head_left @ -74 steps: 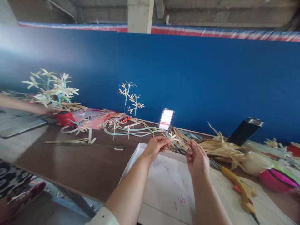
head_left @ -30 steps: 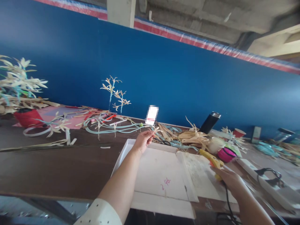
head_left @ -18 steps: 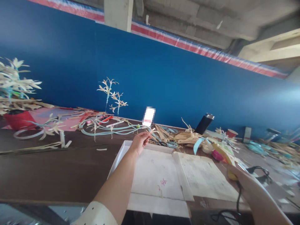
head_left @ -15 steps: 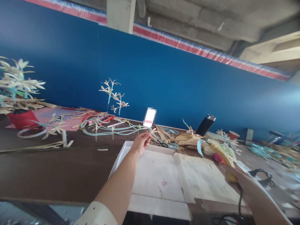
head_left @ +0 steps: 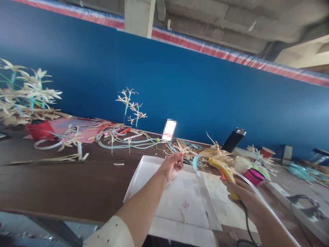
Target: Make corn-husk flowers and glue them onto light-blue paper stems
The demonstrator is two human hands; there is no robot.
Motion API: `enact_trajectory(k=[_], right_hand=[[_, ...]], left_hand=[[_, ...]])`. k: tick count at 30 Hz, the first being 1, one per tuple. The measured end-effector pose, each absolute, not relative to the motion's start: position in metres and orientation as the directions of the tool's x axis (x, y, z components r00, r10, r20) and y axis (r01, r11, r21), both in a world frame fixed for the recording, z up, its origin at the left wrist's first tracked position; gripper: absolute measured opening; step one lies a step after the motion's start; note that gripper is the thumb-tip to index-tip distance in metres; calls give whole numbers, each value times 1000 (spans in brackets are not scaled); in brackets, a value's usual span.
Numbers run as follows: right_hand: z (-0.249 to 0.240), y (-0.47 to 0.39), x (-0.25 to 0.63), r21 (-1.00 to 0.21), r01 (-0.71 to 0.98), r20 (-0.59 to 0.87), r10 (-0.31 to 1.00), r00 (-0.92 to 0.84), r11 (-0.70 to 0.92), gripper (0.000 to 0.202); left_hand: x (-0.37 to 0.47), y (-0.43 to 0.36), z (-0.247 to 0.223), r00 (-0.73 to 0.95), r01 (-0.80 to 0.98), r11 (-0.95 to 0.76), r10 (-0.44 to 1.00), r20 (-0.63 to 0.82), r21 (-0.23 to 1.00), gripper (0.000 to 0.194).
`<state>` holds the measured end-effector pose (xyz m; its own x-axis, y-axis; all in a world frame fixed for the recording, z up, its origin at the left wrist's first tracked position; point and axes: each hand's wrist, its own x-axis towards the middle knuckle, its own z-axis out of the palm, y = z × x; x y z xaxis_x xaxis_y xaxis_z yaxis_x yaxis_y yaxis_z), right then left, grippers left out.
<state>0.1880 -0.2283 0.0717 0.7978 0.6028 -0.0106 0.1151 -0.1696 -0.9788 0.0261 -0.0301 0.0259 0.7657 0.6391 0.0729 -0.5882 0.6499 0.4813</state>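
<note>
My left hand (head_left: 171, 168) is closed in a pinch on a small husk flower (head_left: 183, 151) with pale, narrow petals, above the far edge of a shallow white box lid (head_left: 177, 195). Within my right hand (head_left: 243, 192) is a yellow glue gun (head_left: 221, 167) with an orange trigger. Its nozzle points left toward the flower, with a gap between them. A long translucent glue stick (head_left: 253, 187) runs back from the gun over my right forearm. A curled light-blue strip (head_left: 196, 164) shows between the nozzle and my left hand.
Behind the lid lie dried husks (head_left: 205, 152) and a black flask (head_left: 233, 140). A pink roll (head_left: 254, 176) and a white power strip (head_left: 288, 202) are on the right. Pale-blue tubing (head_left: 128, 145), husk flowers (head_left: 125, 97) and a red pot (head_left: 39, 129) stand left.
My right hand has brought the glue gun left and up, closer to my left hand. The left hand has shifted slightly right with the husk flower. The view has turned a little left.
</note>
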Motion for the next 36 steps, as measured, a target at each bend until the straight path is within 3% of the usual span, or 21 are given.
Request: enact_trajectory(k=[4,14,28,36], right_hand=[[72,-220,175,-971,40,-126,652,748,-234,33],[68,-215,167,-982,-49,-164,688,707,-184,34],[74,-218,172,-988,-79,-147,635,758,-134,32],[77,-217,170,-984,-67,-157,623,766,-165,31]], left_hand=[[23,-33,27,787,-563,666,612,73,490,28],[25,-34,22,849,-423,646,528,28,635,31],[18,-26,29,773,-578,653,631,71,489,20],[16,-26,32,803,-479,630,596,15,612,29]])
